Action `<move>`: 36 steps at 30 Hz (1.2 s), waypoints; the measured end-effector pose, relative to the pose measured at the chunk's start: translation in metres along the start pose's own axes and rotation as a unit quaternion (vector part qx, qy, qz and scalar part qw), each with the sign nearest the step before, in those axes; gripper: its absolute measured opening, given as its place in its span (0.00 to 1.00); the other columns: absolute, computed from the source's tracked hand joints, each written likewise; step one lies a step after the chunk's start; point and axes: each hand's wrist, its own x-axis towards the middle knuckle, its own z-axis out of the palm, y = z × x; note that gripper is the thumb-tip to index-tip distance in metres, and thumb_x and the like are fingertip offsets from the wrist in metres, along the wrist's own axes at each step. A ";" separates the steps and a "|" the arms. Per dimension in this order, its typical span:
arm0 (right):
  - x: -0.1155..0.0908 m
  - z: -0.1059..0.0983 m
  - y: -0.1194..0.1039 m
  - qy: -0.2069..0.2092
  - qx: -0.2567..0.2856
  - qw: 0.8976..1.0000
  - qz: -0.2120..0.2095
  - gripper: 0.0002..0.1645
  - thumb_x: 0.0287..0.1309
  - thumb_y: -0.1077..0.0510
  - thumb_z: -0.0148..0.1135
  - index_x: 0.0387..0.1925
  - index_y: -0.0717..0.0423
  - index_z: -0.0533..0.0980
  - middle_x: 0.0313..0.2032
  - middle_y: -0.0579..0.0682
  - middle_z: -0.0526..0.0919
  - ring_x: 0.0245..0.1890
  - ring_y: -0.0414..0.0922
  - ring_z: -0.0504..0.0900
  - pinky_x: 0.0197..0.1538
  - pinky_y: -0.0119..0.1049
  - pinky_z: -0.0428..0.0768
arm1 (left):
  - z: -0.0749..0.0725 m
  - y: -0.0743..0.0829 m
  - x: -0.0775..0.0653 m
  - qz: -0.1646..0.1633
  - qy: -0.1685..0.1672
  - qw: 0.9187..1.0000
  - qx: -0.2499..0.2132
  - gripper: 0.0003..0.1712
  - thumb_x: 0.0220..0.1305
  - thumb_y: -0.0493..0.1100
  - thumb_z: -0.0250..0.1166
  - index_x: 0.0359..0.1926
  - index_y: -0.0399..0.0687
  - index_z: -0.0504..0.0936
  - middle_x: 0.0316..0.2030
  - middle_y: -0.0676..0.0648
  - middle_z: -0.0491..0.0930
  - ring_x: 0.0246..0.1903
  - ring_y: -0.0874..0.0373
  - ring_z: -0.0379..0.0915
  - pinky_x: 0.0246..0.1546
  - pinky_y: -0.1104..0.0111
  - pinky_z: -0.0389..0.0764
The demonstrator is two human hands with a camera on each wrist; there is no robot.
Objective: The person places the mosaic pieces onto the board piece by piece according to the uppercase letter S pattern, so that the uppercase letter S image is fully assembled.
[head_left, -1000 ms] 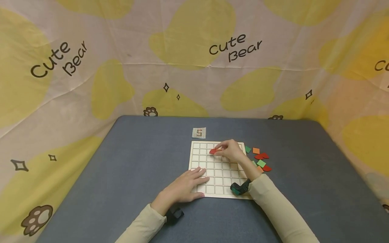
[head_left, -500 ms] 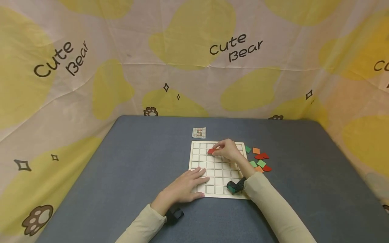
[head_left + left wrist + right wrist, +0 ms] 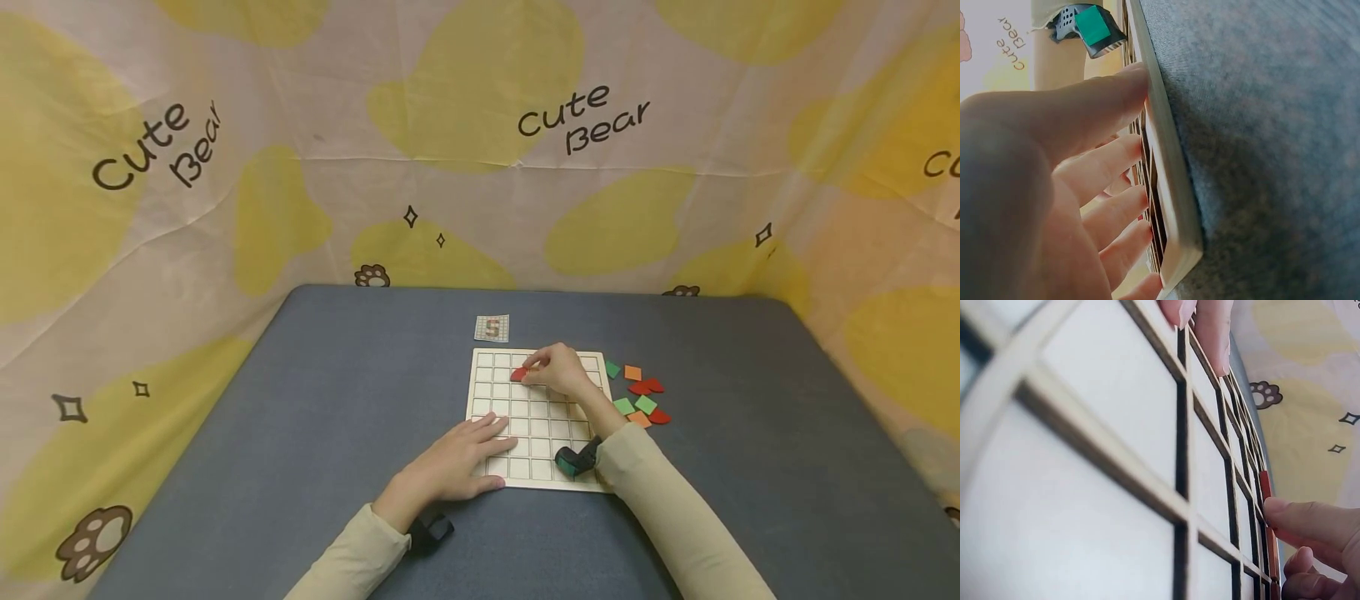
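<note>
A wooden grid board (image 3: 538,448) with white cells lies on the table. My left hand (image 3: 453,460) rests on its near left corner, fingers spread over the cells and thumb at the front edge. In the left wrist view, the left fingertips touch the board's rim (image 3: 1175,206). Over the far part of the board, my right hand (image 3: 557,369) pinches a red tile (image 3: 518,374) at a cell in an upper row. The right wrist view shows the red tile (image 3: 1265,485) at the fingertips, with an orange strip (image 3: 1273,550) beside it, partly hidden by the hand.
Several loose tiles lie right of the board: an orange square (image 3: 633,372), red pieces (image 3: 641,387), a light green square (image 3: 645,404) and a dark green piece (image 3: 612,369). Behind the board lies a small pattern card (image 3: 492,328). A printed curtain surrounds the table (image 3: 360,367).
My right hand has shifted slightly left with the red tile, uncovering more of the loose green tiles at the board's right edge. The left hand has stayed in place.
</note>
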 end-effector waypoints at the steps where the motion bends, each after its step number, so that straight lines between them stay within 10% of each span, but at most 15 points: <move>1: 0.000 0.000 0.000 -0.001 -0.001 1.000 0.003 0.15 0.49 0.56 0.73 0.41 0.57 0.85 0.26 0.50 0.78 0.26 0.42 0.67 0.28 0.29 0.64 | 0.000 0.000 0.000 -0.001 0.000 1.000 0.001 0.32 0.63 0.57 0.61 0.67 0.57 0.70 0.73 0.46 0.61 0.75 0.48 0.53 0.73 0.52 0.62; 12: -0.001 -0.001 -0.001 -0.006 -0.003 1.000 0.024 0.17 0.48 0.56 0.74 0.42 0.56 0.85 0.39 0.56 0.82 0.34 0.44 0.72 0.31 0.29 0.68 | 0.001 0.000 0.001 -0.004 0.002 1.000 0.000 0.32 0.64 0.57 0.61 0.68 0.57 0.69 0.73 0.47 0.61 0.75 0.49 0.53 0.73 0.51 0.62; 36: -0.015 -0.007 0.002 0.005 0.022 0.999 0.025 0.14 0.52 0.55 0.71 0.40 0.57 0.85 0.26 0.48 0.73 0.29 0.43 0.66 0.29 0.30 0.63 | 0.001 0.001 0.002 -0.004 0.000 1.000 0.000 0.32 0.63 0.56 0.61 0.67 0.56 0.70 0.73 0.46 0.61 0.74 0.48 0.54 0.73 0.51 0.62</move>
